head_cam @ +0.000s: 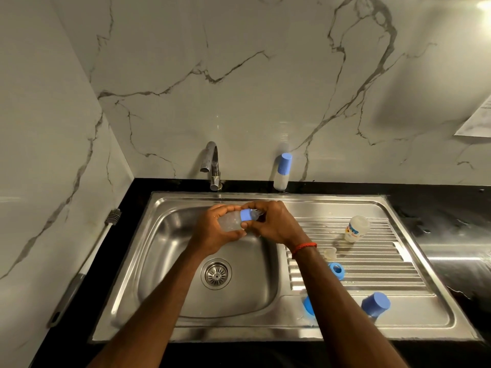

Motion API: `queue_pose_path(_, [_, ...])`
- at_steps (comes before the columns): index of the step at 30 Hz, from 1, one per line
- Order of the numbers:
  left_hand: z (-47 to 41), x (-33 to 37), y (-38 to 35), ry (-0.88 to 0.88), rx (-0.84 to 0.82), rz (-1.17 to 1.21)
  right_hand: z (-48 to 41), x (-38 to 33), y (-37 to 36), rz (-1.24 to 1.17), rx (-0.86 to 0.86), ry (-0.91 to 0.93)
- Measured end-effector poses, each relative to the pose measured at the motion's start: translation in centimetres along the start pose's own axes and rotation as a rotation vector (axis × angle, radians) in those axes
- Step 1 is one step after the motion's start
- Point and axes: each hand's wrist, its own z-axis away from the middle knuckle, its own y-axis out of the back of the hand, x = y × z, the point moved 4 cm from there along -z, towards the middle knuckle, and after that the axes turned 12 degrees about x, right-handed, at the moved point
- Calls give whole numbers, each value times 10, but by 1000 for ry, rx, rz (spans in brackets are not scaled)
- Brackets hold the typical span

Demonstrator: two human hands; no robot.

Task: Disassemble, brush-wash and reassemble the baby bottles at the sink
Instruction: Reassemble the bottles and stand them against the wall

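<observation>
A clear baby bottle is lying sideways in a person's hands above the sink basin, with a blue ring around its neck; what is inside cannot be told. A second bottle with a blue cap is standing by the wall beside the tap. An open bottle is lying tilted on the ribbed draining board, near a clear teat, a loose ring and a blue cap. A bottle brush is lying on the black counter along the marble wall. The left hand is gripping the bottle's body. The right hand is curling its fingers round the ring end.
</observation>
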Motion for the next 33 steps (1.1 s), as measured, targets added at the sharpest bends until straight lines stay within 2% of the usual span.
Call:
queue_pose_path(11, [9, 9, -7, -146, 56, -103, 6, 10, -2, -90, 14, -181])
queue_pose_path(16, [1, 10, -5, -123, 61, -91, 6, 16, 0, 1, 13, -137])
queue_pose_path(19, [1, 11, -7, -85, 74, -60, 8, 16, 13, -10, 26, -200])
queue_pose_path(27, [14, 7, -31, -33, -24, 17, 21, 45, 75, 43, 147, -340])
queue_pose_path(33, [25, 11, -58, -25, -169, 32, 52, 59, 95, 173, 68, -442])
